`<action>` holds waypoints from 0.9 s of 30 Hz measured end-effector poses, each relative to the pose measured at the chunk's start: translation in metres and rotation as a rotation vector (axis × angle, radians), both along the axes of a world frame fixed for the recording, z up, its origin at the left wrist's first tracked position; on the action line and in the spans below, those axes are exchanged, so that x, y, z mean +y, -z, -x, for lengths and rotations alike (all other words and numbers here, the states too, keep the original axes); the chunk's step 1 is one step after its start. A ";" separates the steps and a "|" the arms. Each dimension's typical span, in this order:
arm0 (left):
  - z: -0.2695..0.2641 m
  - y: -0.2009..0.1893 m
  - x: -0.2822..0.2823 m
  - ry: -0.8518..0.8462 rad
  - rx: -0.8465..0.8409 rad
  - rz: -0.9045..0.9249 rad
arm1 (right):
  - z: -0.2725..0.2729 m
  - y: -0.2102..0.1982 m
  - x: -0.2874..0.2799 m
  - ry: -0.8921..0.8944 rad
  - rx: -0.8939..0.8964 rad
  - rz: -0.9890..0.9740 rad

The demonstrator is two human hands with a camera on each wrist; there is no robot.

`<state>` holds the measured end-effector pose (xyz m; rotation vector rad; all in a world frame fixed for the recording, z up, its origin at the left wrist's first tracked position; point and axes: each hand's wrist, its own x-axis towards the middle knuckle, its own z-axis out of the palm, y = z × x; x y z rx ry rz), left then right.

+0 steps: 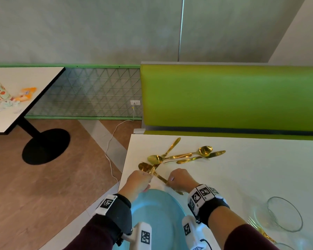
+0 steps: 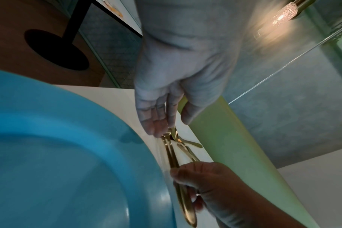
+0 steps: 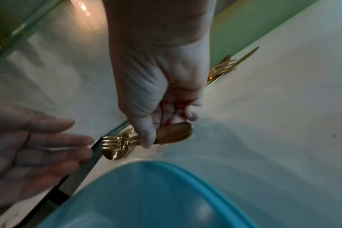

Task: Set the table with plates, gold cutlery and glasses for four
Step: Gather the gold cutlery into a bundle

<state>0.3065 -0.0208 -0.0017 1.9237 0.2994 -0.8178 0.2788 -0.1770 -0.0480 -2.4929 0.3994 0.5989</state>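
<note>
A blue plate (image 1: pixel 157 217) lies at the near edge of the white table (image 1: pixel 251 181). Just beyond its rim lies a small bundle of gold cutlery (image 1: pixel 152 171), a spoon and fork among it. My right hand (image 1: pixel 179 179) grips the handle end of the bundle (image 3: pixel 119 143), fingers and thumb curled round it. My left hand (image 1: pixel 139 181) is at the head end, and its straight fingers (image 2: pixel 156 123) touch the cutlery tips (image 2: pixel 174 155). Farther back a loose pile of gold spoons, knives and forks (image 1: pixel 186 156) lies on the table.
The table's left edge runs right beside my left hand. A clear glass bowl (image 1: pixel 285 215) and a gold fork (image 1: pixel 260 230) sit at the near right. A green bench back (image 1: pixel 233 98) stands behind the table. Another table (image 1: pixel 16 109) with litter is far left.
</note>
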 end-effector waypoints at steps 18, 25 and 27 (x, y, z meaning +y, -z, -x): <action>-0.002 -0.001 -0.021 -0.253 0.050 0.271 | -0.033 -0.027 -0.033 -0.099 -0.176 0.101; -0.006 -0.003 -0.013 -0.259 0.075 0.270 | -0.055 -0.004 -0.049 -0.239 -0.151 0.426; -0.006 -0.002 -0.013 -0.253 0.074 0.266 | -0.054 -0.002 -0.047 -0.279 -0.162 0.481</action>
